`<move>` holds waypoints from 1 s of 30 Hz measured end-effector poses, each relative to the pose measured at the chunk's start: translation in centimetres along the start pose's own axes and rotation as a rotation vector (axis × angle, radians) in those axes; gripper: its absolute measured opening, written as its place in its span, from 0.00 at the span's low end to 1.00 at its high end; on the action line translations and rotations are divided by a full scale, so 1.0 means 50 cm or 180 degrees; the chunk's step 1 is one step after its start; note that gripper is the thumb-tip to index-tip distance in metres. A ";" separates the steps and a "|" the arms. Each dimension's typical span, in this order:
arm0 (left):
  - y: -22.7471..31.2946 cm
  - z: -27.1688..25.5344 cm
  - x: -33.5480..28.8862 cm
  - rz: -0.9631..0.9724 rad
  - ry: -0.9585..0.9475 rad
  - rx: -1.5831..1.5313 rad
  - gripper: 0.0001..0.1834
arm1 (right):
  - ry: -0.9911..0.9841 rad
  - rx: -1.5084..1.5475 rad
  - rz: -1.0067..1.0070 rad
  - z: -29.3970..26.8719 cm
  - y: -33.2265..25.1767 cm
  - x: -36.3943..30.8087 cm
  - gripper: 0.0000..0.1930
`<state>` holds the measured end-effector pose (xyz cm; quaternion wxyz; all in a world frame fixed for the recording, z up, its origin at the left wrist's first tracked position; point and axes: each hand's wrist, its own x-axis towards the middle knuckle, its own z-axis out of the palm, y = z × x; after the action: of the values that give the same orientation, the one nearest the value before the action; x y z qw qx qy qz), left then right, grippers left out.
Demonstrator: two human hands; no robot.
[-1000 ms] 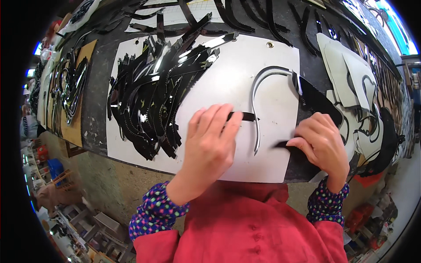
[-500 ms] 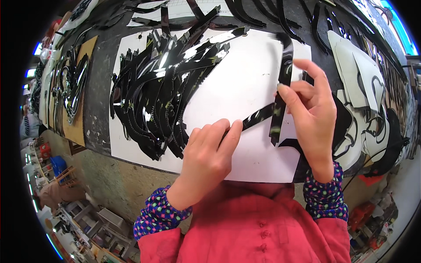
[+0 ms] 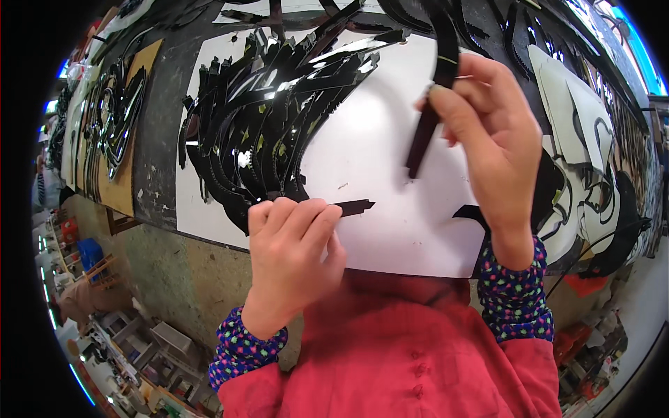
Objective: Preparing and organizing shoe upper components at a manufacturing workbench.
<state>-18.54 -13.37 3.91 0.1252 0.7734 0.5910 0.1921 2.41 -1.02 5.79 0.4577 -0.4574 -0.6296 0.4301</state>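
My right hand pinches a long, curved strip, black and shiny, between thumb and fingers, above the white board. One end of it rises past the fingers toward the far edge; the lower end hangs over the board. A second, shorter-looking black strip pokes out to the right of my left hand, whose fingers are closed round it. Most of that strip is hidden by the hand. Just beyond the left hand lies a heap of glossy black strips with toothed edges, piled crosswise on the board.
More black strips lie along the dark table's far side. At the right are stacked cream pattern sheets and a black piece. A brown board with narrow strips is on the left. The table's near edge runs close to my body.
My left hand has moved left, toward the heap, drawing its strip away from the other one. My right hand has lifted its strip slightly farther away, and the strip now tilts.
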 end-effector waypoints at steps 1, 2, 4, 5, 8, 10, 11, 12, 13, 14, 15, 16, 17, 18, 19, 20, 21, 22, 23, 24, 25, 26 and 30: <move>0.001 -0.007 -0.003 0.0054 0.0034 0.0113 0.14 | -0.0156 0.0289 0.0385 0.020 0.005 0.002 0.12; 0.002 -0.016 -0.004 0.0038 0.0002 0.0228 0.13 | -0.0384 0.0764 0.0474 0.037 0.011 0.003 0.12; 0.016 -0.037 -0.014 -0.0149 -0.0219 0.0308 0.13 | -0.0778 0.0329 0.1432 0.059 0.019 -0.003 0.18; 0.024 -0.050 -0.018 -0.0246 -0.0316 0.0398 0.14 | -0.0753 0.0155 0.1484 0.052 0.018 -0.011 0.17; 0.047 -0.076 -0.027 -0.0326 -0.0364 0.0528 0.19 | -0.0549 -0.1018 0.0809 -0.008 0.002 -0.055 0.14; 0.062 -0.075 -0.030 -0.0384 -0.0392 0.0527 0.21 | -0.0478 -0.1823 0.0433 -0.071 -0.011 -0.087 0.12; 0.065 -0.066 -0.030 -0.0378 -0.0350 0.0332 0.20 | -0.0653 -0.2013 0.0644 -0.105 -0.022 -0.104 0.13; 0.065 -0.051 -0.028 -0.0311 -0.0237 0.0289 0.19 | -0.0849 -0.2230 0.0758 -0.133 -0.031 -0.119 0.13; 0.062 -0.029 -0.024 -0.0303 -0.0148 0.0240 0.19 | -0.1021 -0.2353 0.0653 -0.149 -0.030 -0.133 0.14; 0.057 -0.008 -0.021 -0.0295 -0.0058 0.0191 0.18 | -0.1178 -0.2455 0.0521 -0.162 -0.029 -0.145 0.15; 0.048 0.011 -0.018 -0.0206 -0.0005 0.0185 0.18 | -0.1285 -0.2554 0.0395 -0.169 -0.024 -0.156 0.16; 0.043 0.029 -0.018 -0.0213 0.0094 0.0108 0.17 | -0.1305 -0.2632 0.0385 -0.172 -0.018 -0.166 0.16; 0.039 0.044 -0.019 -0.0222 0.0182 0.0047 0.17 | -0.1275 -0.2708 0.0383 -0.175 -0.012 -0.172 0.16; 0.036 0.054 -0.022 -0.0199 0.0252 0.0005 0.17 | -0.1238 -0.2775 0.0402 -0.175 -0.006 -0.179 0.17; 0.034 0.062 -0.025 -0.0258 0.0263 -0.0101 0.17 | -0.1300 -0.2746 0.0312 -0.176 0.001 -0.180 0.15; 0.033 0.067 -0.029 -0.0296 0.0278 -0.0187 0.17 | -0.1299 -0.2741 0.0276 -0.178 0.004 -0.182 0.14; 0.033 0.072 -0.032 -0.0348 0.0287 -0.0281 0.17 | -0.1369 -0.2748 0.0268 -0.179 0.008 -0.182 0.14; 0.034 0.075 -0.034 -0.0315 0.0305 -0.0285 0.17 | -0.1324 -0.2656 0.0119 -0.180 0.010 -0.181 0.13; 0.036 0.077 -0.036 -0.0305 0.0310 -0.0292 0.17 | -0.1275 -0.2552 0.0204 -0.179 0.011 -0.181 0.12; 0.038 0.079 -0.036 -0.0319 0.0262 -0.0302 0.17 | -0.1111 -0.2350 0.0149 -0.176 0.013 -0.181 0.12; 0.040 0.082 -0.035 -0.0269 0.0316 -0.0248 0.17 | -0.0998 -0.2201 0.0259 -0.171 0.013 -0.180 0.11; 0.042 0.085 -0.033 -0.0240 0.0321 -0.0206 0.18 | -0.0862 -0.1946 0.0264 -0.165 0.013 -0.180 0.10; 0.051 0.104 -0.009 -0.0094 0.0385 -0.0291 0.17 | -0.0853 -0.1882 0.0311 -0.133 0.015 -0.174 0.07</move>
<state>-14.13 -14.33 0.26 0.1273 0.7450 0.5995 0.2634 10.42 -8.46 4.89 0.1970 -0.5395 -0.7591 0.3065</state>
